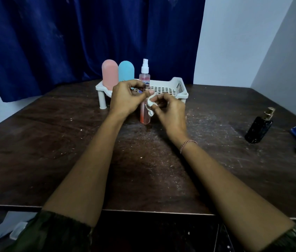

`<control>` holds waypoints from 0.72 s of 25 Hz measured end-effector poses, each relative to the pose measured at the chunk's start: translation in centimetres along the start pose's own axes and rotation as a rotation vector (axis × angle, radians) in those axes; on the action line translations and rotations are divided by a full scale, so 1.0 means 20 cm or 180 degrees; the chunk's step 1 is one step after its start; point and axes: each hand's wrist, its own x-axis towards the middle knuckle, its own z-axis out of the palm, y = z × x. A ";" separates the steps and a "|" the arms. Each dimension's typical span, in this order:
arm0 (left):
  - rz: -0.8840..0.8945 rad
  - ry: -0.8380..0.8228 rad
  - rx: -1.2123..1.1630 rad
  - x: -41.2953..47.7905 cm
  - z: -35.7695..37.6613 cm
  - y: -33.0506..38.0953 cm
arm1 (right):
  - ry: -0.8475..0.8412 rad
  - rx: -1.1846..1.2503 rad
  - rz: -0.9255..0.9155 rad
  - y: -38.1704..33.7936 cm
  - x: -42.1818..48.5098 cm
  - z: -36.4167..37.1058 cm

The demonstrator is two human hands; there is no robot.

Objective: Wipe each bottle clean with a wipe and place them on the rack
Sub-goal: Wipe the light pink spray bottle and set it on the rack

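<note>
- A person wipes a slim pink bottle (pixel 145 116) that stands upright on a dark wooden table (pixel 71 151), just in front of a white rack (pixel 178 88)
- To do this well, the top grip should probably be firm while the wipe runs neck to base and round every side, since the narrow bottle looks easy to tip
- The left hand (pixel 125 99) reaches in from the left, fingers curled and pinching the bottle near its cap
- The right hand (pixel 170 113) comes from the right, thumb and fingers pinching a small crumpled white wipe (pixel 150 104) against the bottle's upper side
- A rounded pink bottle (pixel 109 73), a rounded blue bottle (pixel 126 71) and a spray bottle (pixel 145 73) stand at the rack's left end
- A black bottle (pixel 259 128) stands well apart on the right, apparently not yet cleaned
</note>
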 end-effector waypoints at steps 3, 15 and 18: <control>-0.0074 0.0001 -0.0074 0.01 0.00 -0.01 | -0.0063 -0.0373 -0.0109 0.00 -0.01 0.01; -0.0145 0.0243 -0.0227 0.02 0.01 -0.02 | -0.0051 -0.0759 -0.0589 -0.01 -0.02 0.02; -0.0163 0.0275 -0.0185 0.02 0.01 -0.02 | -0.0191 -0.0860 -0.0565 -0.02 -0.03 0.03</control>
